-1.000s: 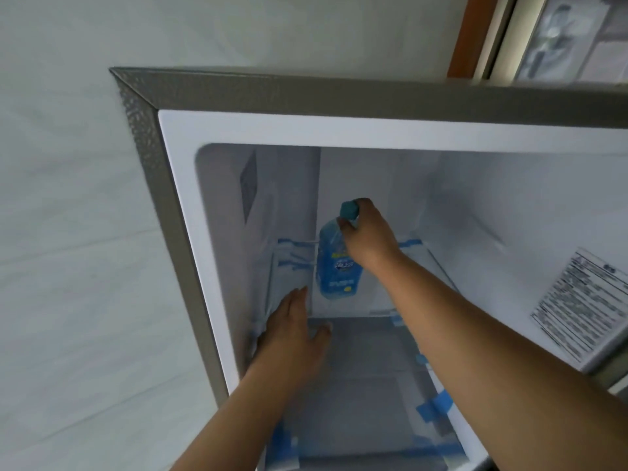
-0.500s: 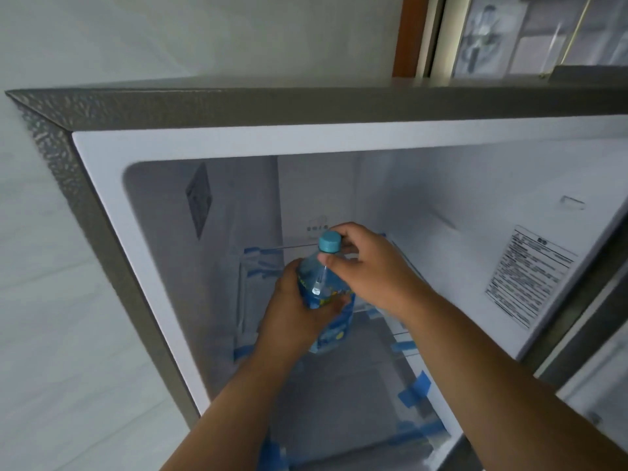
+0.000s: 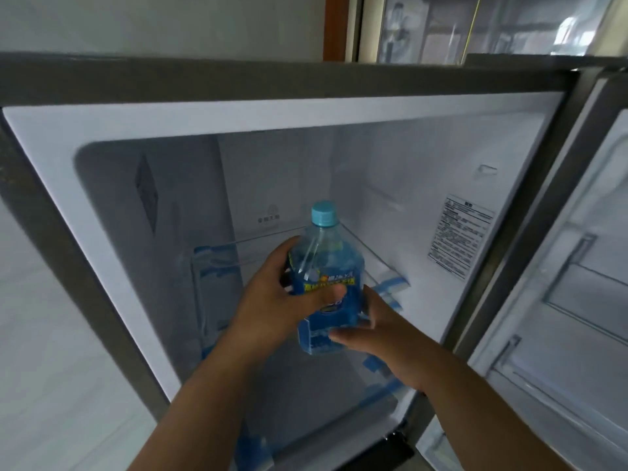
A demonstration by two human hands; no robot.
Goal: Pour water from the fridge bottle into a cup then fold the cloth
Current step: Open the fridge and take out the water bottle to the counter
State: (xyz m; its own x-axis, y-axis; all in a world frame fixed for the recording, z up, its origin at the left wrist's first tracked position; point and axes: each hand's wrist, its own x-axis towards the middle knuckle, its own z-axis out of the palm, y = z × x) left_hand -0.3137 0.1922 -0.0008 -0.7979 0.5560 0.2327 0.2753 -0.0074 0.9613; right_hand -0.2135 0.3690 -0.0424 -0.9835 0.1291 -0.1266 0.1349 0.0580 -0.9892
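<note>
A clear plastic water bottle point(image 3: 326, 266) with a light-blue cap and a blue label is held upright in front of the open fridge compartment point(image 3: 390, 185). My left hand point(image 3: 272, 300) is wrapped around the bottle's middle from the left. My right hand point(image 3: 384, 331) supports the bottle's lower part from the right, fingers spread against the base. No cup or cloth is in view.
The fridge's grey frame point(image 3: 68, 266) rises on the left, and its open door point(image 3: 560, 300) with shelf racks stands on the right. Glass shelves with blue tape point(image 3: 390, 283) sit inside. A white label point(image 3: 458, 236) is stuck on the right inner wall.
The bottle has come off the shelf toward me. My left hand took hold of its middle, and my right hand slid from the cap down to the base.
</note>
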